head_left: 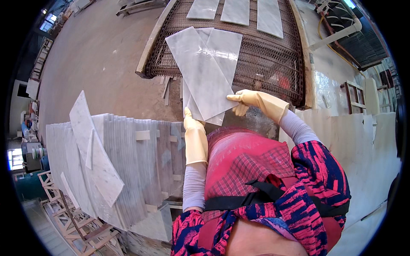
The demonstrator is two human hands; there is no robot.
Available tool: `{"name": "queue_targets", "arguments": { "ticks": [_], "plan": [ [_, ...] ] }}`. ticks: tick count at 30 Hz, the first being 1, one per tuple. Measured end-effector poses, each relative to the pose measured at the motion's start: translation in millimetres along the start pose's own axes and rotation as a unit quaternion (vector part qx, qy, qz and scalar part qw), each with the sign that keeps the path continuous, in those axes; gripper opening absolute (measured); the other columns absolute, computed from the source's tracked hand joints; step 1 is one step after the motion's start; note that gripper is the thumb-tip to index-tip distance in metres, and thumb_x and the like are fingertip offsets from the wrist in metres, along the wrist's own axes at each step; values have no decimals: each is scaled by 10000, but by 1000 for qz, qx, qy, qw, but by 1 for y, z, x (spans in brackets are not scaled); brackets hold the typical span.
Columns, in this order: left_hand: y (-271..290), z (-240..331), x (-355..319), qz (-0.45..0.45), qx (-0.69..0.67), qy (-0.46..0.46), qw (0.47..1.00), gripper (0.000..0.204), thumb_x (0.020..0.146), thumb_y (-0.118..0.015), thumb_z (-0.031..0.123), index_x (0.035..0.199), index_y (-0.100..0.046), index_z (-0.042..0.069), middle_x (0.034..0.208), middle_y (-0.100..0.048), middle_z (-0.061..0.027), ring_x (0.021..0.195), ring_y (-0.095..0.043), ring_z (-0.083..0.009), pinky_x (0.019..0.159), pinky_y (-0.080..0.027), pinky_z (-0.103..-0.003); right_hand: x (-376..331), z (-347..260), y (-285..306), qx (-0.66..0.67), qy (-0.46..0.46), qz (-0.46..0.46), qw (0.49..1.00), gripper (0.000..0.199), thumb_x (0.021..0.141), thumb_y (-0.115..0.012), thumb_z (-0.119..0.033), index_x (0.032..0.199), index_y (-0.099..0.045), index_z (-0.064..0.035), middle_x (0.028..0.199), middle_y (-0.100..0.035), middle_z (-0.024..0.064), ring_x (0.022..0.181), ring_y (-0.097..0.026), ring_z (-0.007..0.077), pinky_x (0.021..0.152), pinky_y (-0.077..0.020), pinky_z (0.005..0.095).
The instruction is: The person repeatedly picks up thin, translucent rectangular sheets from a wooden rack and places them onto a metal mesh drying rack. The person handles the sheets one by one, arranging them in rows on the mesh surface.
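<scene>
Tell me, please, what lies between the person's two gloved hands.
In the head view, a fan of overlapping slabs lies between the left hand and the right hand, both touching it.

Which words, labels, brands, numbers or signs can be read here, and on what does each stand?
Apron: faint lettering on the red cloth, too creased and blurred to quote reliably.
Held slabs: none visible; only grey veining and glare.
Far background: too small to tell.
No other text can be made out.

Faint lettering (pixel 220 157) (too blurred to read surely) marks the red apron (pixel 252 147).
</scene>
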State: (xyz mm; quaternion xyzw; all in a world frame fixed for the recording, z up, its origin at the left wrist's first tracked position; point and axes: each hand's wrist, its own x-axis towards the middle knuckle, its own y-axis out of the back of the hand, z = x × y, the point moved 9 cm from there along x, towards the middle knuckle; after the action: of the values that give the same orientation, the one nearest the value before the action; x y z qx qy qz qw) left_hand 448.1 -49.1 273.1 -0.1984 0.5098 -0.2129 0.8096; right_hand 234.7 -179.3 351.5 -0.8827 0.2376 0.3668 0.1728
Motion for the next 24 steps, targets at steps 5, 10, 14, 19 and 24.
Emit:
{"name": "queue_targets", "arguments": {
  "ticks": [5, 10, 14, 19, 24],
  "plan": [
    [-18, 0, -17, 56, 75, 38, 995, 841, 890, -561, 741, 1475, -490, 142, 1461, -561, -110, 1302, -558, -327, 1039, -484, -542, 3, -2, -4, 64, -32, 49, 996, 610, 938, -686, -543, 1211, -616, -2, 874, -687, 240, 668, -687, 331, 628, -607, 467],
    [-8, 13, 13, 66, 73, -52, 994, 910, 873, -593, 745, 1412, -541, 14, 1413, -592, -135, 1231, -601, -299, 1048, -490, -464, 2, -11, -17, 56, 6, 73, 996, 589, 937, -672, -553, 1227, -646, -40, 887, -708, 182, 676, -683, 240, 575, -581, 360],
    [-9, 13, 9, 120, 56, -110, 985, 877, 887, -636, 693, 1340, -589, -57, 1340, -633, -151, 1163, -637, -281, 1002, -524, -409, -18, -19, -19, 50, 9, 127, 991, 597, 932, -673, -550, 1247, -633, -45, 884, -713, 158, 677, -680, 211, 557, -559, 328],
    [-9, 16, 14, 106, 45, -154, 981, 861, 877, -640, 700, 1317, -609, -40, 1267, -675, -134, 1094, -678, -285, 944, -560, -439, -25, -21, -21, 61, 8, 167, 984, 603, 919, -696, -540, 1246, -618, -39, 874, -709, 141, 645, -665, 197, 547, -550, 319],
    [-9, 18, 16, 95, 61, -175, 978, 851, 879, -640, 696, 1317, -612, -33, 1243, -684, -132, 1071, -687, -288, 920, -572, -436, -35, -57, -29, 29, 42, 77, 996, 511, 929, -719, -458, 1202, -649, -32, 872, -707, 128, 627, -660, 194, 537, -551, 318]
  ]
}}
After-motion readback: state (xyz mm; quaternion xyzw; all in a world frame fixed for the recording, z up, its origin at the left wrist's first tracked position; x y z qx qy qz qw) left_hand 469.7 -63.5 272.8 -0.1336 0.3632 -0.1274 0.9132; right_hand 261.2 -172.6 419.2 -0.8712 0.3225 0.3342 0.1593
